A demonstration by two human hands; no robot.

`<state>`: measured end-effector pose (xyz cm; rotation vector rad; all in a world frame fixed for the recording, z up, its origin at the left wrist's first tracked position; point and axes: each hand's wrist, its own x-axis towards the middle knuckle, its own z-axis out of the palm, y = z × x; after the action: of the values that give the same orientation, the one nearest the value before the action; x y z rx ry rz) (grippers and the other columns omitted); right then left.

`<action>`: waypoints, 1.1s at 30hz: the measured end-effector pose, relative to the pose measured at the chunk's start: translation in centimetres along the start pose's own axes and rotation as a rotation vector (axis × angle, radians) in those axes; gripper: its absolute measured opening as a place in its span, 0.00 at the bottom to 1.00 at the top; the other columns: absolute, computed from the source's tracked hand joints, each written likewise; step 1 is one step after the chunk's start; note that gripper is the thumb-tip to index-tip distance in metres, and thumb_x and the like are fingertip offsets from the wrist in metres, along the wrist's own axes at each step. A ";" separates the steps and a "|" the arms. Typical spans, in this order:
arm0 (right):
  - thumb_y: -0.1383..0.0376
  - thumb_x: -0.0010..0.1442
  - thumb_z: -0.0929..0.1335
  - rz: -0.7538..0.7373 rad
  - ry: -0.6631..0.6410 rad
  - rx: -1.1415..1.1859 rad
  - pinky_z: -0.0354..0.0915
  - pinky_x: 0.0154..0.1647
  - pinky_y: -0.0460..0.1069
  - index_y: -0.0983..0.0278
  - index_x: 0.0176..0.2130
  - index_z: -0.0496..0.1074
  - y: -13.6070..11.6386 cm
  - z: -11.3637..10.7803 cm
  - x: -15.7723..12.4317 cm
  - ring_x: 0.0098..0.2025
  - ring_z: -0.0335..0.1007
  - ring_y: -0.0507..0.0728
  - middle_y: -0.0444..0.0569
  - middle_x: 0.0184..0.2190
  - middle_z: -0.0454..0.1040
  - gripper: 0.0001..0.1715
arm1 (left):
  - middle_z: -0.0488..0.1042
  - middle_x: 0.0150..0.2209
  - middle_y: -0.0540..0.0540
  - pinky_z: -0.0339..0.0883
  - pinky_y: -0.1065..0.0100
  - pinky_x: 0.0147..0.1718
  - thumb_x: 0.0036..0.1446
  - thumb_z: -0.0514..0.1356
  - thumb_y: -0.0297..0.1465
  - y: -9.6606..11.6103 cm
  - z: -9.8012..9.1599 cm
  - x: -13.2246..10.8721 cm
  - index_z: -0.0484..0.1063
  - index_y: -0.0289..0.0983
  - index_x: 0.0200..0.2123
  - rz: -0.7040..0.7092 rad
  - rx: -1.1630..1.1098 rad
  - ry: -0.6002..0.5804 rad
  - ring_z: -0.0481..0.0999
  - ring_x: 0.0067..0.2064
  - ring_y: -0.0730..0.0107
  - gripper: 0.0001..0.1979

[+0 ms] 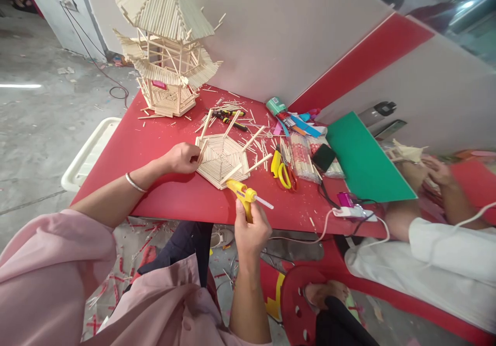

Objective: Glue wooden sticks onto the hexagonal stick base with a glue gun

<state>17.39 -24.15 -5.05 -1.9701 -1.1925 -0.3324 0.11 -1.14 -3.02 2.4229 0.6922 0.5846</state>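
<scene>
A flat, many-sided base point(220, 156) made of thin wooden sticks lies on the red table, with several short sticks rising around its rim. At its left edge my left hand point(185, 157) is closed, the fingertips pinching a short wooden stick point(202, 151) at the rim. My right hand point(252, 227) grips a yellow glue gun point(245, 193) by its handle. The gun's nozzle points at the base's front corner, near the foot of a leaning stick; whether it touches cannot be made out. A clear glue stick pokes out of the gun's back end.
A stick-built pagoda point(170, 51) stands at the table's back left. Pliers point(232, 120), yellow-handled scissors point(284, 174), bagged sticks point(304, 157) and a green board point(368, 160) lie beyond and to the right. A power strip point(354, 211) with cables sits near a co-worker's arm point(445, 191).
</scene>
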 end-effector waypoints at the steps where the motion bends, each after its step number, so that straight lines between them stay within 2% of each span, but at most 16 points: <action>1: 0.47 0.66 0.66 0.014 0.021 -0.007 0.68 0.36 0.48 0.67 0.42 0.81 0.3 -0.2 0.0 0.32 0.76 0.57 0.56 0.32 0.81 0.27 | 0.69 0.20 0.50 0.56 0.71 0.25 0.42 0.55 0.27 0.1 0.1 0.0 0.68 0.36 0.20 0.022 -0.102 -0.045 0.64 0.23 0.74 0.04; 3: 0.46 0.65 0.66 0.038 0.070 -0.024 0.68 0.37 0.50 0.67 0.42 0.81 0.8 -0.7 0.2 0.33 0.77 0.58 0.58 0.33 0.81 0.28 | 0.69 0.19 0.51 0.57 0.72 0.24 0.43 0.54 0.28 0.2 0.2 0.0 0.71 0.36 0.22 -0.016 -0.275 -0.114 0.65 0.22 0.75 0.06; 4: 0.46 0.65 0.67 0.049 0.094 -0.031 0.69 0.37 0.50 0.68 0.41 0.81 1.1 -1.1 0.2 0.33 0.77 0.59 0.58 0.33 0.81 0.28 | 0.69 0.18 0.51 0.57 0.72 0.24 0.43 0.54 0.29 0.2 0.2 0.0 0.72 0.35 0.23 -0.067 -0.318 -0.107 0.66 0.21 0.74 0.07; 5: 0.46 0.65 0.67 0.060 0.113 -0.036 0.69 0.37 0.50 0.68 0.41 0.81 1.3 -1.5 0.3 0.33 0.77 0.59 0.59 0.33 0.81 0.29 | 0.68 0.18 0.51 0.57 0.71 0.24 0.43 0.53 0.29 0.2 0.3 0.0 0.72 0.35 0.23 -0.130 -0.323 -0.062 0.65 0.21 0.74 0.08; 9: 0.45 0.62 0.69 0.112 0.115 0.000 0.68 0.34 0.49 0.67 0.37 0.81 1.6 -3.6 0.5 0.29 0.75 0.58 0.57 0.30 0.81 0.28 | 0.66 0.19 0.51 0.55 0.69 0.26 0.45 0.53 0.28 0.1 0.1 0.2 0.69 0.36 0.22 -0.379 -0.115 0.270 0.65 0.24 0.72 0.05; 11: 0.45 0.61 0.70 0.137 0.076 0.049 0.67 0.31 0.48 0.67 0.34 0.80 1.4 -4.4 0.5 0.27 0.73 0.56 0.55 0.28 0.80 0.26 | 0.67 0.21 0.50 0.54 0.68 0.27 0.46 0.54 0.28 0.2 -0.2 0.3 0.67 0.37 0.23 -0.462 -0.058 0.355 0.65 0.26 0.71 0.04; 14: 0.48 0.61 0.70 0.130 0.036 0.112 0.65 0.28 0.46 0.66 0.31 0.78 0.7 -5.0 0.3 0.24 0.69 0.53 0.50 0.24 0.78 0.23 | 0.71 0.26 0.49 0.57 0.68 0.29 0.47 0.57 0.28 0.4 -0.4 0.5 0.69 0.37 0.28 -0.502 -0.043 0.437 0.67 0.28 0.70 0.03; 17: 0.52 0.62 0.71 0.073 0.022 0.153 0.64 0.27 0.45 0.66 0.32 0.78 -0.5 -4.7 0.3 0.23 0.67 0.51 0.48 0.23 0.76 0.20 | 0.77 0.38 0.45 0.62 0.68 0.34 0.46 0.59 0.27 0.2 -0.3 0.8 0.73 0.36 0.37 -0.449 -0.055 0.477 0.67 0.30 0.71 0.11; 19: 0.54 0.62 0.72 0.016 0.032 0.164 0.64 0.28 0.45 0.66 0.32 0.77 -1.7 -4.3 0.5 0.23 0.67 0.51 0.47 0.23 0.75 0.17 | 0.77 0.42 0.44 0.64 0.68 0.35 0.48 0.59 0.27 -0.2 -0.2 1.0 0.75 0.36 0.44 -0.415 -0.118 0.448 0.67 0.30 0.72 0.18; 21: 0.56 0.62 0.72 -0.048 0.049 0.178 0.65 0.28 0.46 0.66 0.31 0.77 -3.0 -3.9 0.7 0.23 0.67 0.50 0.46 0.23 0.75 0.15 | 0.78 0.37 0.47 0.63 0.69 0.33 0.49 0.59 0.28 -0.5 0.0 1.2 0.76 0.35 0.48 -0.402 -0.201 0.396 0.66 0.28 0.73 0.20; 24: 0.57 0.62 0.73 -0.103 0.058 0.209 0.65 0.28 0.45 0.65 0.34 0.78 -4.6 -3.5 0.9 0.23 0.68 0.50 0.46 0.25 0.76 0.13 | 0.74 0.27 0.51 0.60 0.70 0.28 0.51 0.59 0.31 -0.5 0.0 1.1 0.79 0.32 0.39 -0.373 -0.286 0.351 0.64 0.25 0.75 0.14; 26: 0.57 0.62 0.73 -0.082 0.065 0.221 0.64 0.27 0.45 0.65 0.33 0.78 -4.9 -3.4 0.8 0.22 0.66 0.50 0.45 0.23 0.75 0.13 | 0.75 0.26 0.49 0.59 0.70 0.26 0.50 0.59 0.33 -0.4 0.1 0.9 0.79 0.31 0.34 -0.345 -0.368 0.308 0.65 0.24 0.74 0.13; 28: 0.55 0.62 0.72 -0.023 0.065 0.236 0.65 0.27 0.46 0.66 0.33 0.78 -4.6 -3.3 0.5 0.23 0.67 0.50 0.46 0.23 0.75 0.15 | 0.78 0.28 0.45 0.59 0.70 0.24 0.48 0.59 0.34 -0.3 0.1 0.6 0.80 0.30 0.35 -0.320 -0.526 0.207 0.67 0.24 0.73 0.15; 31: 0.51 0.62 0.71 0.070 0.045 0.265 0.70 0.33 0.48 0.66 0.37 0.79 -3.7 -3.4 -0.2 0.28 0.73 0.54 0.50 0.28 0.79 0.20 | 0.82 0.32 0.39 0.59 0.69 0.23 0.47 0.59 0.36 -0.3 0.0 0.4 0.81 0.28 0.37 -0.254 -0.785 0.046 0.69 0.25 0.71 0.18; 33: 0.50 0.62 0.71 0.102 0.039 0.278 0.71 0.36 0.49 0.67 0.39 0.80 -3.4 -3.5 -0.6 0.31 0.75 0.55 0.52 0.31 0.81 0.21 | 0.82 0.33 0.37 0.56 0.70 0.22 0.51 0.59 0.39 -0.2 -0.3 0.4 0.82 0.29 0.35 -0.186 -0.869 -0.004 0.65 0.24 0.74 0.19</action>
<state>14.86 -26.32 -1.45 -1.7669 -1.0481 -0.1428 0.20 -0.65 -2.86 1.5374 0.5036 0.6325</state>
